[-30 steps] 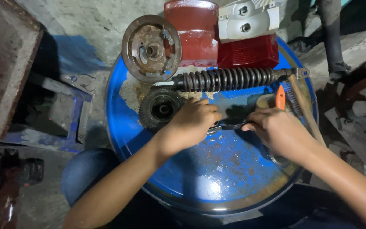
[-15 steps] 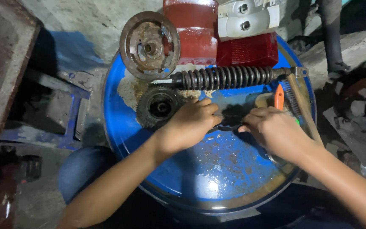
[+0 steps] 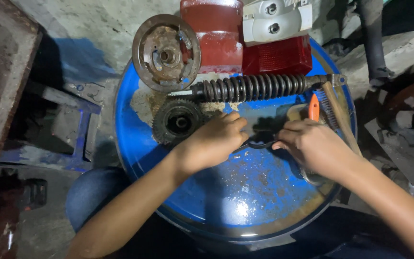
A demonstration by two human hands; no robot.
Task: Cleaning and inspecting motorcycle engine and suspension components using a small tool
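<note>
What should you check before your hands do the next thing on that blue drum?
1. Left hand grips the small dark part: ok.
2. Right hand touches it too: ok.
3. What the part is: cannot tell, mostly hidden.
4. Coil spring shock absorber lies flat on the blue drum lid: ok.
5. Black gear sits apart from the fingers: ok.
6. Wire brush lies close by the right hand: ok.

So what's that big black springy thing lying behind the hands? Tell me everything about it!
It is a coil spring shock absorber, dark and greasy-looking metal, lying flat across the far side of the blue drum top. Thick black coils wrap a central rod; its right end has a mounting eye, its left end a plain metal tip near the rusty disc. Neither hand touches it.
</note>
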